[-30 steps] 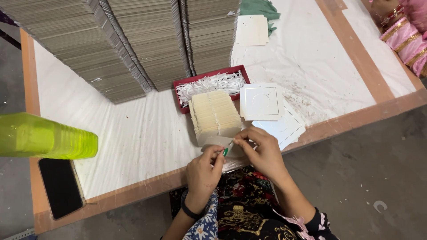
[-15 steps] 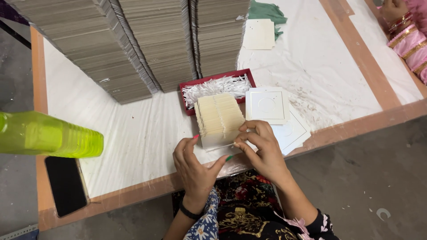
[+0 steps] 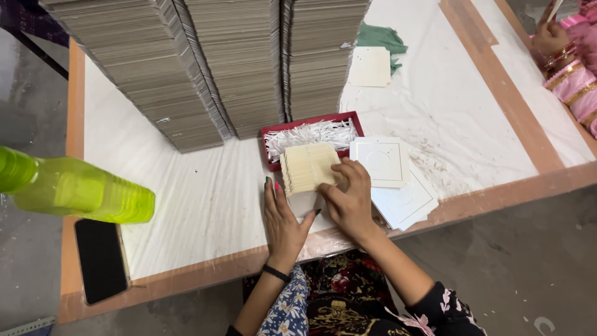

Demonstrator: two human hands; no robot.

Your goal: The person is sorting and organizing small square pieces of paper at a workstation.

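Note:
A fanned stack of cream cards [image 3: 306, 167] lies on the white table top [image 3: 205, 199] in front of a red tray [image 3: 273, 130] filled with white strips [image 3: 309, 132]. My right hand [image 3: 348, 199] rests on the stack's near right corner, fingers curled on the cards. My left hand [image 3: 283, 221] lies flat on the table just left of the stack, fingers apart, touching a white card [image 3: 303, 202] beneath the stack.
Tall piles of grey-brown boards [image 3: 249, 62] stand behind the tray. White square cards with a circle [image 3: 380, 160] lie to the right. A green bottle [image 3: 74, 190] and a black phone [image 3: 99, 260] are at the left. Another person's hand [image 3: 550, 37] is at the far right.
Both hands have left a small item held near the table edge and moved forward onto the card stack. The left hand has opened flat.

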